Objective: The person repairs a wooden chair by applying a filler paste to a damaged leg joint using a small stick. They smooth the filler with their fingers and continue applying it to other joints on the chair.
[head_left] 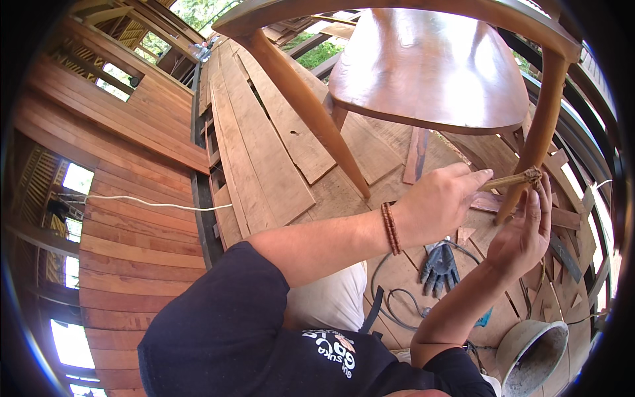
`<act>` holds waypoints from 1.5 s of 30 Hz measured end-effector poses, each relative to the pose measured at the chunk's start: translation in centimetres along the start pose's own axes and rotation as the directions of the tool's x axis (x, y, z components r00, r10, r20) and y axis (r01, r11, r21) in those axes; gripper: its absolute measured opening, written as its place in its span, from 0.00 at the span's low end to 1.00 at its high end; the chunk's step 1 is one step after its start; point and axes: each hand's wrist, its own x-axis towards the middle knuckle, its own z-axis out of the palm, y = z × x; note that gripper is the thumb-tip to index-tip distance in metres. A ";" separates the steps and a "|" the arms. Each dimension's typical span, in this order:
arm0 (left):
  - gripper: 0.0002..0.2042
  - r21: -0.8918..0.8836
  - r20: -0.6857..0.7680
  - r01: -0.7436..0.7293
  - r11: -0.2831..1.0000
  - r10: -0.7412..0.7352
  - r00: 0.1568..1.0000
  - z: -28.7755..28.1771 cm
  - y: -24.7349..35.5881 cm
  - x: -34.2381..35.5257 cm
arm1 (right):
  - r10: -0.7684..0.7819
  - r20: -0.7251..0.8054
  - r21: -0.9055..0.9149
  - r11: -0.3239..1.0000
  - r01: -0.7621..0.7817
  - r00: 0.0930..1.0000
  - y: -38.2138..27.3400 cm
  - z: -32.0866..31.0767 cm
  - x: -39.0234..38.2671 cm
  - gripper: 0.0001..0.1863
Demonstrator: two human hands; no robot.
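My left hand (pixel 446 198), with a beaded bracelet on its wrist, is closed on a thin wooden stick (pixel 506 181). The stick points right and ends in a knobby brown clump; I cannot tell whether it is a brush. At that clump, the fingers of my right hand (pixel 522 228) are bent and pinch around it. Just behind them passes the front right leg (pixel 544 112) of a brown varnished wooden chair. Its glossy seat (pixel 430 73) lies beyond my hands, and a curved rail (pixel 397 5) spans the top of the view.
Loose planks (pixel 264 132) cover the floor ahead and left. Below my hands lie a dark work glove (pixel 439 270) and a looped cable (pixel 397 311). A grey bucket (pixel 532 351) lies tipped at the lower right, near wood scraps (pixel 562 264). A white cord (pixel 159 204) crosses the boards at left.
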 end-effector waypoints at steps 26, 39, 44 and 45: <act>0.26 0.270 -0.049 -0.102 0.957 0.119 0.992 -0.1 -0.8 -0.3 | 0.240 -0.014 0.424 0.880 -0.212 0.971 -0.1 1.8 -2.5 0.21; 0.23 0.015 -0.088 0.078 0.997 -0.076 0.993 -1.9 -1.0 1.1 | -0.195 -0.164 -0.297 0.945 0.141 0.967 3.5 -0.2 -0.1 0.17; 0.23 -0.061 -0.037 0.153 0.986 -0.155 0.987 -1.5 0.3 0.6 | -0.264 -0.122 -0.286 0.932 0.221 0.957 5.4 -1.3 0.2 0.19; 0.23 -0.090 -0.028 0.181 0.979 -0.184 0.983 -1.3 0.6 0.6 | -0.272 -0.133 -0.282 0.932 0.226 0.953 5.5 -1.4 0.2 0.19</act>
